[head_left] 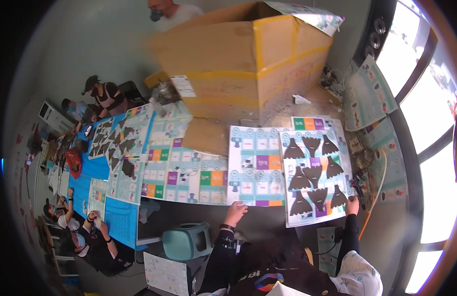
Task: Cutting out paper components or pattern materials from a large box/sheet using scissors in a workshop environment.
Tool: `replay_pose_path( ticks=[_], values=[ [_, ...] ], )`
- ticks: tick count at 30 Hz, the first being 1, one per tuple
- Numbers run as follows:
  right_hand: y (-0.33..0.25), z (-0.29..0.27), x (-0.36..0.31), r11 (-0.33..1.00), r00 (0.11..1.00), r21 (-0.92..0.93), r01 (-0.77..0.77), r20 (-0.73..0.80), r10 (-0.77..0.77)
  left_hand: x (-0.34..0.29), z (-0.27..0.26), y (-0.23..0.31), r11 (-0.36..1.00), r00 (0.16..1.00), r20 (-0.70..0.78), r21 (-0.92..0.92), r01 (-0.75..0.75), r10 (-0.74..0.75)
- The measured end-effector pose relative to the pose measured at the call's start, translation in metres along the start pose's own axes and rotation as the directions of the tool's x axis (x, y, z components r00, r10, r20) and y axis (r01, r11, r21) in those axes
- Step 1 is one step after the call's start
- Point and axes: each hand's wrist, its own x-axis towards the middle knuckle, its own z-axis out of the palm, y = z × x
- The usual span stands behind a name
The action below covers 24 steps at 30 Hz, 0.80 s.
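My left hand (235,214) is closed at the near left corner of a large printed sheet (243,180), its fingers on the edge. A smaller printed sheet (286,217) lies over the right part of it, and several black fan-shaped pieces (313,175) are set out on top in rows. My right hand (352,205) grips the near right corner of that smaller sheet. The sheet's near edge hangs past the table toward me. What the black pieces are made of, I cannot tell.
A big cardboard box (213,54) with yellow tape stands behind the sheets. Printed sheets (184,170) cover the table leftward, up to a blue-covered table (97,172) where people work. A teal stool (186,241) stands below. An orange cable (374,207) hangs at the right.
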Motion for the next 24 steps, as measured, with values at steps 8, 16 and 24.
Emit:
replay_pose_path(
  ticks=[8, 16, 24],
  values=[
    [-0.228, 0.015, -0.089, 0.855, 0.821, 0.29, 0.429, 0.271, -0.503, -0.043, -0.15, 0.035, 0.95, 0.976, -0.17, -0.256, -0.179, 0.138],
    [-0.344, 0.014, -0.123, 0.74, 0.657, 0.401, 0.54, 0.348, -0.668, -0.091, -0.215, 0.002, 0.92, 0.959, -0.27, -0.346, -0.182, 0.089],
    [-0.312, 0.024, -0.127, 0.789, 0.695, 0.435, 0.434, 0.396, -0.601, -0.106, -0.208, -0.003, 0.898, 0.965, -0.24, -0.394, -0.197, 0.106]
  ],
)
